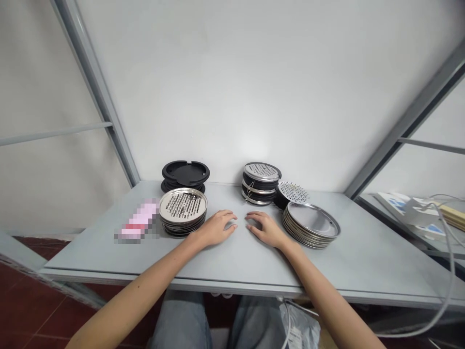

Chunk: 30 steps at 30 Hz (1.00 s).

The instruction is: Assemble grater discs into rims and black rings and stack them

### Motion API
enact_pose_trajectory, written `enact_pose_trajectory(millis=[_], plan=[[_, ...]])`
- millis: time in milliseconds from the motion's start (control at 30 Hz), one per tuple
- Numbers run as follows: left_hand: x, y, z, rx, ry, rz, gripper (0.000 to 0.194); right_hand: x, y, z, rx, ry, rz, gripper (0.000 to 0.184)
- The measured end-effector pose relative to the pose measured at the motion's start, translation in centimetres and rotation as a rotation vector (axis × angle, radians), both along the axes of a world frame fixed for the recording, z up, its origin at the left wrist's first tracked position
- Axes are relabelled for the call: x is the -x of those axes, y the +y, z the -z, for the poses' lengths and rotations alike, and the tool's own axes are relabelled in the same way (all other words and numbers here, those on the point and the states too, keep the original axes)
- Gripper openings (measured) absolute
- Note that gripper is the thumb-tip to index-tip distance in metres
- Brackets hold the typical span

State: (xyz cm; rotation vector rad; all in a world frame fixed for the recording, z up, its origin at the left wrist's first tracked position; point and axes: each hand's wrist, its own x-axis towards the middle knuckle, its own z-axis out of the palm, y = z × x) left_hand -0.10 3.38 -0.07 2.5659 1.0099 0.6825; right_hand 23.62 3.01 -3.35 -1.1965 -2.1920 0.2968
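My left hand rests on the grey table, its fingers apart and curved, holding nothing. Just to its left stands a stack of round metal grater plates. Opposite it, my right hand also lies on the tabletop, fingers spread and empty. Close to the right of that hand is a stack of shiny round metal plates. Behind the hands, a stack of black rings and perforated metal discs with wire clips stands near the wall. Beside it a black round piece with a grater top leans tilted.
Black round trays are stacked at the back left. A blurred-out pink item lies on the left. Grey metal posts frame the table, with a white wall behind. At right, a white cable hangs before a shelf with boxes.
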Motion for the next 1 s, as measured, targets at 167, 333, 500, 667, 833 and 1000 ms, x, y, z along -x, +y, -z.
enact_pose_trajectory(millis=[167, 333, 500, 667, 833, 1000], plan=[[-1.0, 1.0, 1.1, -0.099, 0.116, -0.004, 0.029, -0.1, 0.0, 0.2, 0.005, -0.022, -0.003, 0.031], [-0.7, 0.6, 2.2, -0.144, 0.078, -0.022, 0.032, -0.2, 0.1, 0.3, 0.014, -0.045, 0.008, 0.033], [-0.6, 0.6, 2.4, -0.130, 0.068, -0.022, 0.028, 0.0, 0.0, 0.4, 0.026, -0.047, 0.020, 0.034], [-0.5, 0.7, 2.4, -0.101, 0.041, -0.030, 0.026, 0.0, -0.1, 0.3, 0.021, -0.023, 0.024, 0.032], [-0.4, 0.6, 2.3, -0.088, 0.032, -0.024, 0.026, -0.2, 0.1, 0.4, 0.015, -0.008, 0.021, 0.030], [-0.4, 0.6, 2.5, -0.085, 0.022, -0.034, 0.026, -0.2, 0.2, 0.5, 0.018, 0.010, 0.011, 0.029]])
